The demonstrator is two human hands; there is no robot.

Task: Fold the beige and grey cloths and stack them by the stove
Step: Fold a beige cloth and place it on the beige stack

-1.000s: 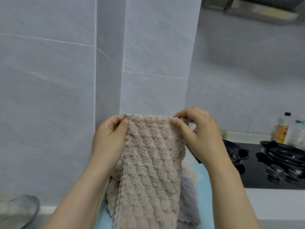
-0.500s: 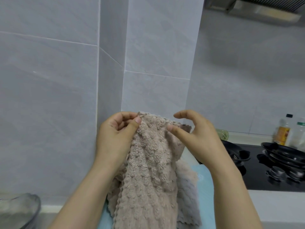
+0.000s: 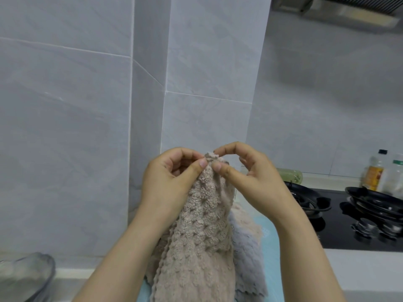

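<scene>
Pinching with thumb and forefinger, the left hand (image 3: 168, 177) and the right hand (image 3: 253, 182) both grip the top edge of the beige cloth (image 3: 200, 236). They hold it up in front of the chest, their thumbs nearly touching. The cloth hangs bunched and narrow from that edge down past the bottom of the view.

A grey tiled wall (image 3: 87, 105) fills most of the scene, with a projecting corner just behind the hands. A pale counter (image 3: 359, 271) runs below it, and the black stove (image 3: 340, 234) is set into it at the right, its two burners carrying dark pan supports. A range hood (image 3: 349, 12) juts in at the top right.

Behind the hanging cloth, a grey cloth (image 3: 246, 264) lies on a light blue mat (image 3: 272, 247) just left of the stove, with more beige fabric showing on it. A glass bowl (image 3: 28, 275) sits at the lower left. Two bottles (image 3: 376, 173) stand against the wall behind the stove, and a greenish bottle (image 3: 291, 175) lies near the wall beyond the right hand.
</scene>
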